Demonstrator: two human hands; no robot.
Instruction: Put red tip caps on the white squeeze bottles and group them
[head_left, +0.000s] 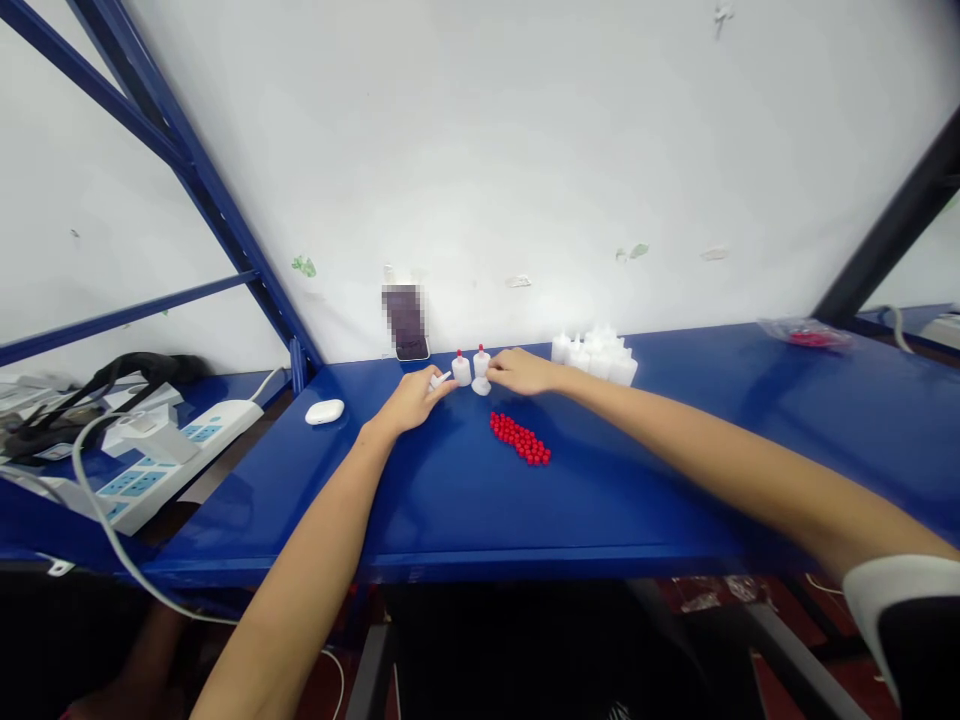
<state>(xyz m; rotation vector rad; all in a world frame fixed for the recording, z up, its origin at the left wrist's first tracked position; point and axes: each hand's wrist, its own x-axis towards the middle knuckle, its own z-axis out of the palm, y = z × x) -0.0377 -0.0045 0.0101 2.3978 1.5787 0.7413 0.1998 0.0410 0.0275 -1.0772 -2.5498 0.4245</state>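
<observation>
My left hand (414, 398) is closed around a small white bottle (441, 380); its narrow tip shows past the fingers and most of its body is hidden. Just right of it stands a white squeeze bottle with a red cap (461, 372). A second white bottle with a red cap (481, 363) is beside that one, and the fingertips of my right hand (521, 372) are closed at its right side. Under this bottle is a pale round shape, perhaps a reflection. Nearer to me lies a patch of small red caps (520, 438) on the blue table (450, 500).
A cluster of white bottles (596, 357) stands right of my right hand. A phone (406, 322) leans on the wall, and a white earbud case (325, 411) lies at left. A clear bag with red pieces (806, 333) is far right. Power strips (187, 460) sit beyond the left edge.
</observation>
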